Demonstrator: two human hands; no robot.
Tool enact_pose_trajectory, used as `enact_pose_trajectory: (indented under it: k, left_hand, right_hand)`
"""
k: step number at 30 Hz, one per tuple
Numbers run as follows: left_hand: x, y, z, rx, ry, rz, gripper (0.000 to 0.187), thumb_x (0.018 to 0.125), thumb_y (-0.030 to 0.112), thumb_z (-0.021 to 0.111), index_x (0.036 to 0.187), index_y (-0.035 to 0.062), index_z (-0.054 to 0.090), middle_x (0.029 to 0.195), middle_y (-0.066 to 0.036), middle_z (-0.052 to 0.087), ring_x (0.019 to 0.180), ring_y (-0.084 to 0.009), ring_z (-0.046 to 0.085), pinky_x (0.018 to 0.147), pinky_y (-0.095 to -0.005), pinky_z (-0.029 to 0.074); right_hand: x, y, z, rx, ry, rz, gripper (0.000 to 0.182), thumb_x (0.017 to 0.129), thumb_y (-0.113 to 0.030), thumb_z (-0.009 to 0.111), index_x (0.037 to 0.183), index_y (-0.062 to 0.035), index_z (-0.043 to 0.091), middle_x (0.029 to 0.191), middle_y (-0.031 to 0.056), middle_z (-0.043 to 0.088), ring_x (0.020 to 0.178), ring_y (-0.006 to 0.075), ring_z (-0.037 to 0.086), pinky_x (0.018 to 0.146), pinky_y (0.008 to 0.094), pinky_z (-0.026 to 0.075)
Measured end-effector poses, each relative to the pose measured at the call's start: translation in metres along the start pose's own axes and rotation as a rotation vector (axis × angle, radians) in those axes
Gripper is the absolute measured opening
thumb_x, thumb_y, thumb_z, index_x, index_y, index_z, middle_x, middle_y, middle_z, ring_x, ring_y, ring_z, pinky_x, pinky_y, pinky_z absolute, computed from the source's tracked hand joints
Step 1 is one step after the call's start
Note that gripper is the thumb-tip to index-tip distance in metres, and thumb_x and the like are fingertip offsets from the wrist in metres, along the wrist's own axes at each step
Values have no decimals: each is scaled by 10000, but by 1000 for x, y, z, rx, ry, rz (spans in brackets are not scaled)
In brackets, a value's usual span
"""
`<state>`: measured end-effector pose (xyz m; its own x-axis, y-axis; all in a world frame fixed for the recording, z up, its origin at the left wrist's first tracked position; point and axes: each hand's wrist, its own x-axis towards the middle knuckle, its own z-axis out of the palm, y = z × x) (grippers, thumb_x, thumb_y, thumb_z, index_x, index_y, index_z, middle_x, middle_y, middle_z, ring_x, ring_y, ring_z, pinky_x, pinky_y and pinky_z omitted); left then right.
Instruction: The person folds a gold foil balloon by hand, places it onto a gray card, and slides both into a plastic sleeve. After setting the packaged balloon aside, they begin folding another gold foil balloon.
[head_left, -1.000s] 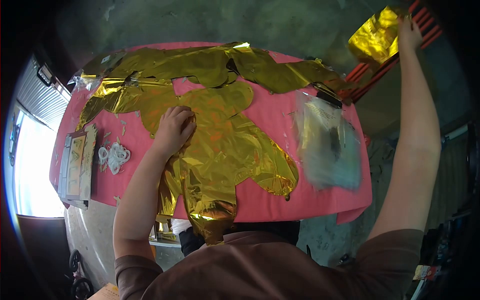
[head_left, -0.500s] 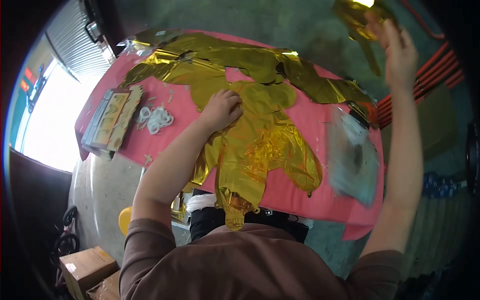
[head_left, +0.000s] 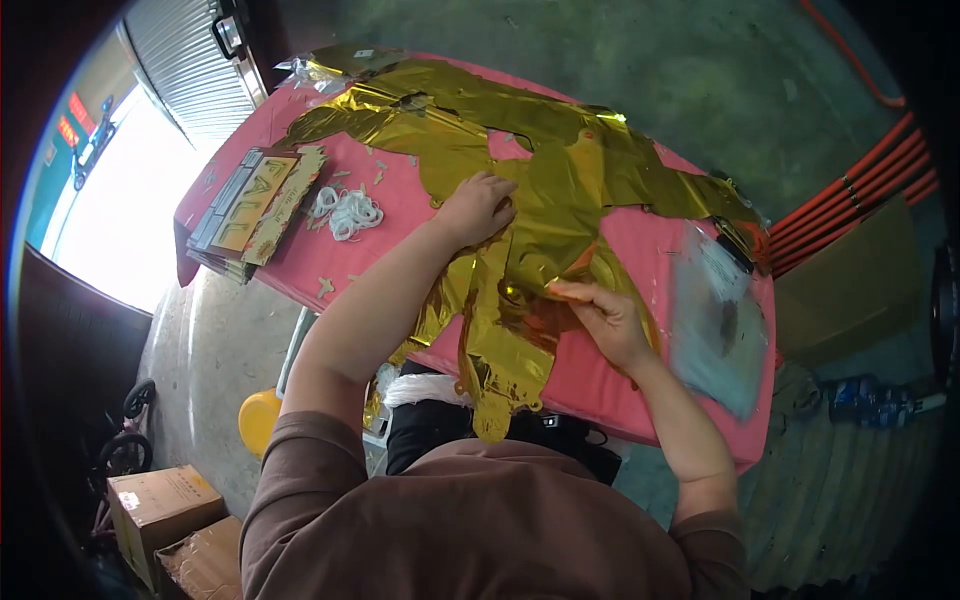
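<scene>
Flat, uninflated gold foil balloons [head_left: 560,195] lie overlapping across the pink-covered table [head_left: 400,290]. My left hand [head_left: 482,210] rests on the near pile with its fingers curled closed against the foil. To its right and nearer to me, my right hand [head_left: 608,318] is closed in a pinch, thumb and forefinger together at the foil of a balloon. What exactly lies under the curled left fingers is hidden. One balloon's tabbed end [head_left: 492,415] hangs over the near table edge.
White ribbon loops [head_left: 347,213] and printed cardboard packs [head_left: 250,215] lie on the left of the table. Clear plastic bags [head_left: 720,330] lie on the right. Beyond stand red pipes [head_left: 850,200], and cardboard boxes [head_left: 165,505] sit on the floor at lower left.
My right hand has come down from the raised far right, where it held up a gold foil balloon, to the pile near me. My left hand has stayed on the pile.
</scene>
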<state>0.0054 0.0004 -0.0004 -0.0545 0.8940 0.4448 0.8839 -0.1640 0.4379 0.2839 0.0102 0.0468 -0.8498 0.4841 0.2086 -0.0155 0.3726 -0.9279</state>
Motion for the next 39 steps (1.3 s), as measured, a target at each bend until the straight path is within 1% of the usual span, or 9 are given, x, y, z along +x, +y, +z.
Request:
enact_pose_trajectory:
  k: [7, 17, 24, 27, 29, 30, 33, 35, 39]
  left_hand:
    - [0, 0, -1, -145, 40, -99, 431, 798, 132, 576, 1184, 6, 430, 1030, -185, 587, 1000, -341, 546, 865, -393, 442]
    - [-1, -1, -1, -90, 115, -9, 399, 796, 164, 595, 1143, -1, 488, 953, -151, 539, 888, -310, 558, 813, -367, 454]
    - [0, -5, 2, -99, 65, -19, 404, 759, 184, 614, 1115, 16, 525, 1059, -160, 546, 1005, -334, 530, 863, -407, 439]
    - [-1, -8, 5, -69, 101, 34, 398, 765, 173, 615, 1116, 9, 523, 1036, -162, 545, 967, -329, 541, 841, -395, 449]
    - [1, -8, 6, -47, 126, 77, 396, 775, 163, 615, 1122, 3, 515, 1011, -166, 544, 927, -324, 554, 818, -380, 460]
    - [0, -8, 6, -29, 129, 67, 394, 772, 164, 617, 1118, 4, 519, 1033, -170, 542, 948, -331, 550, 828, -385, 457]
    - [0, -3, 4, -18, 120, 57, 379, 773, 166, 615, 1104, 5, 530, 1063, -174, 541, 979, -345, 541, 844, -395, 451]
    - [1, 0, 2, -19, 108, 54, 365, 775, 167, 612, 1094, 5, 538, 1072, -173, 542, 988, -350, 537, 849, -399, 448]
    - [2, 7, -5, 35, 14, 71, 300, 785, 150, 591, 1048, 6, 567, 1068, -175, 554, 988, -357, 536, 855, -406, 447]
  right_hand:
    - [-18, -7, 15, 0, -169, -101, 160, 864, 14, 550, 1004, -3, 625, 1046, 115, 657, 1001, 203, 624, 871, 292, 486]
    - [-21, -26, 32, -68, -286, -257, 190, 828, 9, 580, 1013, 3, 618, 1066, 132, 646, 997, 254, 629, 841, 320, 502]
    - [-20, -44, 23, -206, -406, -204, 294, 778, -73, 668, 1066, -43, 621, 1092, 123, 638, 1010, 245, 624, 840, 314, 500]
    - [-13, -74, 7, -225, -455, -155, 373, 745, -138, 710, 1099, -66, 619, 1056, 97, 651, 902, 239, 645, 769, 300, 506]
    - [1, -81, -9, -79, -575, 378, 405, 740, -179, 718, 1117, -73, 617, 1010, 71, 658, 759, 227, 617, 685, 290, 487]
    - [9, -71, -9, -187, -424, 311, 354, 768, -180, 690, 1098, -70, 626, 944, 65, 660, 637, 210, 552, 610, 281, 456]
    - [36, -23, 2, -434, -124, 208, 349, 793, -135, 649, 1125, -37, 609, 1127, 112, 618, 829, 139, 622, 677, 256, 480]
    - [51, 17, 8, -823, 8, -261, 460, 842, -260, 601, 1242, -47, 517, 1311, 165, 477, 1154, 268, 507, 940, 378, 404]
    - [60, 43, 23, -894, -128, -74, 583, 885, -400, 504, 1348, -66, 384, 1434, 173, 300, 1351, 318, 233, 1096, 452, 170]
